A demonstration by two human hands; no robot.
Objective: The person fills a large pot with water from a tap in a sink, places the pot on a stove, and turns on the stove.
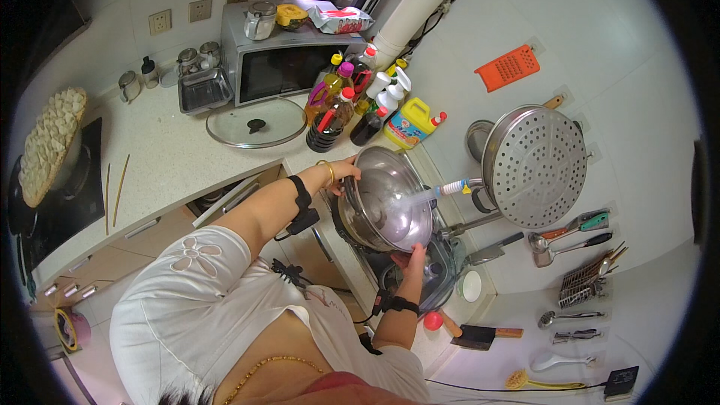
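A stainless steel pot (374,199) is tilted over the sink, its open mouth turned toward the tap. Water runs from the tap's white hose nozzle (450,187) into the pot. My left hand (342,174) grips the pot at its dark side handle, near the upper left rim. On the opposite side, my right hand (413,261) holds the pot by its lower rim. Below it in the sink lie a clear glass lid with a dark knob and a translucent basin (447,278), partly hidden by the pot and my right arm.
Bottles (332,121) and a yellow detergent jug (412,124) crowd the counter behind the sink. A glass lid (256,122) lies before the microwave (289,70). A perforated steamer (537,166) hangs right of the tap. A cleaver (475,337) and red ball-like object (433,320) are nearer me.
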